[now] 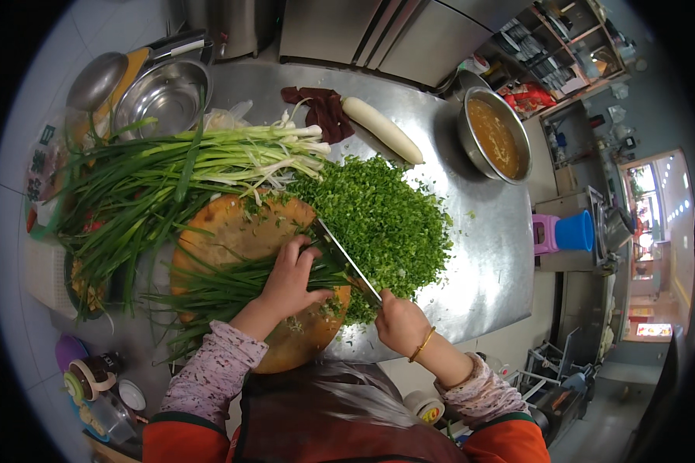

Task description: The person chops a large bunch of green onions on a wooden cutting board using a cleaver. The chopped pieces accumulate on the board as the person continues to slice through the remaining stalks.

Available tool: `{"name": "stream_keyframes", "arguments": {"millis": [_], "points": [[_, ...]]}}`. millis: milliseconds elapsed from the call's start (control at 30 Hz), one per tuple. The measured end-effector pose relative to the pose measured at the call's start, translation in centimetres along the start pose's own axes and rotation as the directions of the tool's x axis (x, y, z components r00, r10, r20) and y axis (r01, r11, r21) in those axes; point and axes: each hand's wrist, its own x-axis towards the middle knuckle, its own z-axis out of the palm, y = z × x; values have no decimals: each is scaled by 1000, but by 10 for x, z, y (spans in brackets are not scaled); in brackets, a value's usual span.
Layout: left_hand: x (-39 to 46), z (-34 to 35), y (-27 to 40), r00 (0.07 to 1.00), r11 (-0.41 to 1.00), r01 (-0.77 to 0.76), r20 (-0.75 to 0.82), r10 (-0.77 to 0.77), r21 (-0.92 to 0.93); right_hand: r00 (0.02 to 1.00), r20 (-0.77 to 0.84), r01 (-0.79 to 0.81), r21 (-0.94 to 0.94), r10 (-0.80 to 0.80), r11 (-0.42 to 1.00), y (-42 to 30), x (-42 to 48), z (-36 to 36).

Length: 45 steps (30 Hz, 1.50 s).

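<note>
Under my left hand [289, 278] lies a bunch of green scallion leaves [226, 286], pressed on a round wooden chopping block [226, 226]. My right hand [402, 324] grips a kitchen knife [347, 260] by its handle. The blade slants across the block's right edge, close to the cut ends of the bunch. Right of the block, a large heap of finely chopped scallion greens [382, 226] spreads over the steel table. Whole scallions [255, 153] with white bulbs lie beyond the block, their leaves trailing left.
A white radish [382, 128] rests beside a dark red cloth [327, 113]. At the table's far right stands a steel bowl [492, 136] of brown liquid. An empty steel basin [165, 95] is at the back left. Jars and a clear plastic container [113, 416] sit at the near left.
</note>
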Motion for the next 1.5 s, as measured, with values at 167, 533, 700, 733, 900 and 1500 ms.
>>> {"name": "stream_keyframes", "arguments": {"millis": [167,533,700,733,900,1500], "points": [[-5,11,-25,980,983,-185,78,184,-2,999,46,29,-7,-28,1000,-3,14,0],[-1,14,-17,974,960,-225,71,216,168,990,-61,120,-88,-125,989,6,27,-6],[-1,9,-16,979,964,-187,113,167,190,993,111,48,-124,-34,991,-3,16,-4],[0,10,-15,978,963,-197,99,181,183,996,84,27,-132,-16,991,-9,29,3],[3,15,-14,978,972,-184,128,167,143,996,0,87,-110,-88,990,-8,77,17],[-8,3,-10,985,962,-156,115,132,225,990,60,129,-81,-124,988,3,10,-19]]}}
